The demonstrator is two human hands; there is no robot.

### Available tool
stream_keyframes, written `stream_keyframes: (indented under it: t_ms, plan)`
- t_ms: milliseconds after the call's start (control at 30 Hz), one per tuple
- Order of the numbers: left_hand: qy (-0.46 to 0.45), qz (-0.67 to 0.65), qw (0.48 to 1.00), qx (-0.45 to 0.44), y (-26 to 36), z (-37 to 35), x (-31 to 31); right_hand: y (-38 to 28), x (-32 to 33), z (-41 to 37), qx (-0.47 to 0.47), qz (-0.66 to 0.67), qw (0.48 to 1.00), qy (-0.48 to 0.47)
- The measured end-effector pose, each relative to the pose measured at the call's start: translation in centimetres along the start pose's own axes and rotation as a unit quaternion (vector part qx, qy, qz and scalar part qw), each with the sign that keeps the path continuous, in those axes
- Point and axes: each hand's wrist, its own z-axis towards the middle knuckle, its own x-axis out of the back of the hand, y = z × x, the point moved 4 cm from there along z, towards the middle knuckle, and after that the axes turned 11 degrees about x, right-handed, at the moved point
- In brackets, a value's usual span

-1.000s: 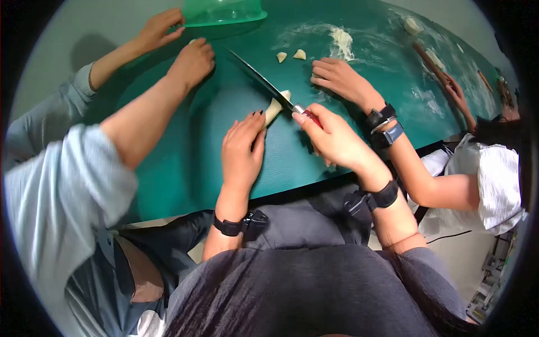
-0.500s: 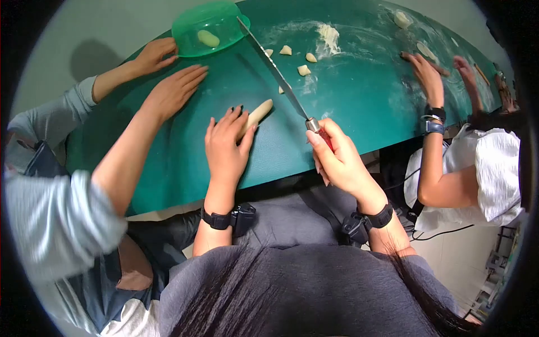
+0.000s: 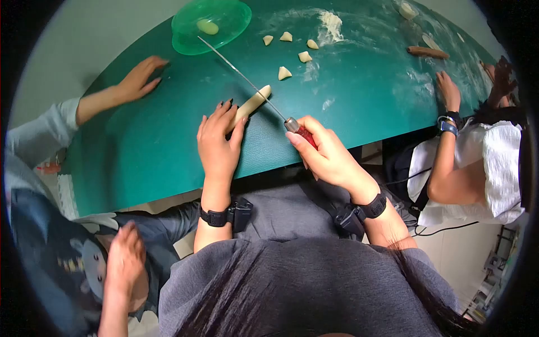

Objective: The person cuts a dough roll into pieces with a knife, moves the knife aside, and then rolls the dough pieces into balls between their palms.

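My right hand [image 3: 324, 153] is closed around the red handle of a long, narrow-bladed knife [image 3: 238, 71]. Its blade points up and to the left, crossing over the dough roll [image 3: 251, 105] near the far end in this view. The pale roll lies slantwise on the green table, held by my left hand [image 3: 219, 139], with the thumb on one side and the fingers on the other. Beyond the blade sit several small cut dough pieces [image 3: 284, 73], spread apart from one another.
A green see-through bowl [image 3: 233, 36] with a dough lump [image 3: 208, 26] stands at the back left. Flour [image 3: 331, 27] is heaped at the back. A rolling pin [image 3: 428, 53] lies right, near one person's hand [image 3: 448, 91]; another person's hand [image 3: 137, 78] hovers at left.
The knife has swung left and down, bringing its blade over the roll. My left hand shifted slightly left. The person at left drew both hands back; at right, a hand left the rolling pin.
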Motion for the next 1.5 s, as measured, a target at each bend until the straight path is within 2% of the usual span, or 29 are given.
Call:
stream_keyframes:
  t_ms: [533, 833, 1233, 1500]
  plan:
    - [-0.005, -0.01, 1.0, -0.007, 0.6, 0.2, 1.1, -0.3, -0.2, 0.7, -0.004, -0.021, 1.0, 0.006]
    - [-0.018, -0.001, 1.0, -0.002, 0.3, 0.3, 0.9, 0.2, -0.4, 1.0, 0.04, -0.052, 0.998, 0.008]
    - [-0.016, -0.006, 1.0, -0.004, 0.3, 0.5, 1.0, -0.8, 0.5, 2.2, -0.044, -0.01, 0.999, -0.014]
    - [-0.019, 0.006, 1.0, -0.003, 0.1, 0.6, 1.1, -1.7, 0.4, 3.3, -0.031, -0.051, 0.998, -0.023]
